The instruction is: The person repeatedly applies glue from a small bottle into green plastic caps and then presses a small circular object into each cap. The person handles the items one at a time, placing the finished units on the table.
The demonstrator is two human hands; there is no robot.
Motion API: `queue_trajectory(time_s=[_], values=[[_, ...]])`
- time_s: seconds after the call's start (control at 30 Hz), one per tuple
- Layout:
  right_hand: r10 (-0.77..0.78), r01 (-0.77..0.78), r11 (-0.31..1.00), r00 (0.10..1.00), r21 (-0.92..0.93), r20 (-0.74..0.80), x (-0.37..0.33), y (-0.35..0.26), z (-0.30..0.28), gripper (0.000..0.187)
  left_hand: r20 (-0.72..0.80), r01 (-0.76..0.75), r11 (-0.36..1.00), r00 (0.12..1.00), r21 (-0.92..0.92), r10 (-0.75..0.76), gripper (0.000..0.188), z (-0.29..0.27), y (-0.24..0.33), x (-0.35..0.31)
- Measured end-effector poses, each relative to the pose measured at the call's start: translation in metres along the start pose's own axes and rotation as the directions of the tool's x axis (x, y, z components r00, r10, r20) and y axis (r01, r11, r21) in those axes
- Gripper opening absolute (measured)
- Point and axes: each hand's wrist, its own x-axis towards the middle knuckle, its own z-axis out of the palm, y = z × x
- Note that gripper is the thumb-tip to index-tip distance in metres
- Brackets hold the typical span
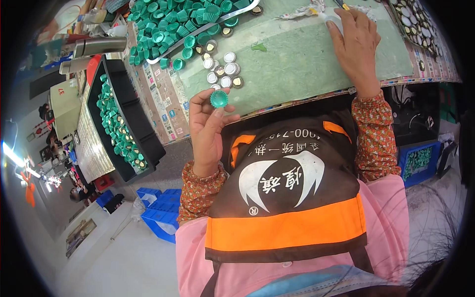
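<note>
My left hand [209,127] pinches a small green fluted cap [219,98] between thumb and fingers, its hollow side facing up, just over the table's near edge. Beyond it on the green mat lies a loose cluster of silvery fluted caps [226,81], some with white round faces and some with pale gold pieces. My right hand [354,42] rests farther right on the mat, palm down, thumb apart from the stretched fingers. Beside its thumb is a whitish round thing [331,20], partly covered. A tool with a yellow and black handle [342,4] shows at its fingertips.
A metal tray [168,51] heaped with green fluted caps stands at the far left. A black bin [143,111] of capped pieces sits left of the table. At the far right is a tray of silvery caps [413,22]. Blue crates [161,213] stand on the floor.
</note>
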Motion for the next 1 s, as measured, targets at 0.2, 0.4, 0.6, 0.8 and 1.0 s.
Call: queue_trajectory(time_s=[0.2, 0.4, 0.6, 0.8, 1.0], values=[[-0.333, 0.184, 0.783, 0.931, 0.593, 0.15, 0.001, -0.08, 0.009, 0.025, -0.04, -0.01, 1.0, 0.999, -0.027, 0.009, 0.04, -0.002, 0.002, 0.003], [-0.497, 0.296, 0.717, 0.852, 0.631, 0.165, 0.005, -0.138, 0.042, 0.024, -0.025, -0.03, 0.999, 0.999, -0.035, 0.029, 0.041, 0.001, 0.007, 0.0], [-0.538, 0.313, 0.663, 0.831, 0.68, 0.142, 0.012, -0.131, 0.053, 0.015, -0.045, 0.001, 0.999, 0.999, -0.035, -0.002, 0.043, -0.011, -0.002, -0.005], [-0.393, -0.182, 0.616, 0.773, 0.767, 0.499, 0.009, -0.094, 0.004, 0.01, 0.022, 0.08, 0.987, 0.997, -0.142, -0.078, 0.046, -0.012, -0.004, -0.007], [-0.301, -0.113, 0.752, 0.817, 0.649, 0.491, -0.016, -0.072, -0.012, 0.012, 0.091, 0.152, 0.973, 0.986, -0.172, -0.138, 0.051, 0.004, -0.004, -0.001]])
